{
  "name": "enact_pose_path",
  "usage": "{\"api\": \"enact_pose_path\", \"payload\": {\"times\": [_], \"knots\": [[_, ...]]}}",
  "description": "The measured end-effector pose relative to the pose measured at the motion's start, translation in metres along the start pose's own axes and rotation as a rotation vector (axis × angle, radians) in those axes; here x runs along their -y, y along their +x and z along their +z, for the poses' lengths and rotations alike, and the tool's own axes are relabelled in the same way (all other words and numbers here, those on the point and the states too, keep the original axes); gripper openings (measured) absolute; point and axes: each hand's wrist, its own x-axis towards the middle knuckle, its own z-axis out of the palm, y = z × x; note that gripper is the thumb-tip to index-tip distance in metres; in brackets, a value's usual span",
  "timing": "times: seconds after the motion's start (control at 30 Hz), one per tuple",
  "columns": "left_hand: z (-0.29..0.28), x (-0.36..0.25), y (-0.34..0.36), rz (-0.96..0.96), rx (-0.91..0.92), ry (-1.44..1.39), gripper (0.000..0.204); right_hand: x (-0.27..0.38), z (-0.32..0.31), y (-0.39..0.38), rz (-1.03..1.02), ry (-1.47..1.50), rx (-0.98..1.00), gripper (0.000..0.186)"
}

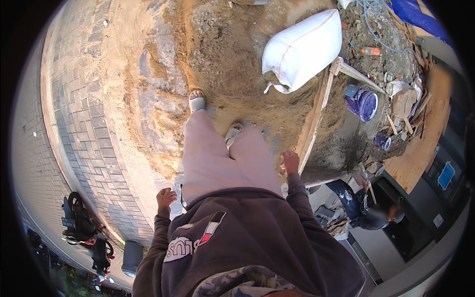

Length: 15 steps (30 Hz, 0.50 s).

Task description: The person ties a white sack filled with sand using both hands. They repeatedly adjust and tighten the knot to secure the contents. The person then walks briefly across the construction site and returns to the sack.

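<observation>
My left hand (166, 198) hangs beside my left hip, its fingers loosely bent and a little apart, with nothing in it. On the other side, my right hand (289, 162) hangs near my right thigh. Its fingers are curled in, and no object shows in them. A long wooden beam (316, 116) lies just past the right hand, the thing nearest to it. Ahead on the right, a large, full white sack (304, 52) rests on the sandy ground. My sandalled feet stand on the sand, the left sandal (197, 102) farther forward than the right.
Right of the beam are a large purple bucket (367, 105), a small purple bucket (382, 141), an orange-labelled bottle (370, 51) and rubble. Beyond lies a plywood sheet (420, 138). Another person (373, 218) bends at lower right. Paving (84, 119) runs along the left; motorcycles (81, 218) stand there.
</observation>
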Motion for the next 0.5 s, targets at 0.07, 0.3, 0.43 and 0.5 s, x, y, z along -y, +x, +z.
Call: {"api": "enact_pose_path", "payload": {"times": [0.07,0.3,0.43,0.5], "knots": [[-0.007,-0.005,-0.001,0.026,-0.036,0.07,0.025,-0.011,0.018,0.007,-0.08,0.0,0.023,0.02],[-0.035,-0.045,-0.001,0.061,-0.044,0.313,0.028,-0.152,0.073,-0.012,-0.233,0.073,-0.064,0.015],[0.011,-0.1,0.004,0.398,-0.141,0.337,0.032,-0.27,0.092,-0.046,-0.081,0.13,-0.089,0.018],[0.052,-0.126,-0.008,0.563,-0.065,0.337,0.04,-0.325,0.1,-0.071,0.297,0.607,0.176,0.017]]}}
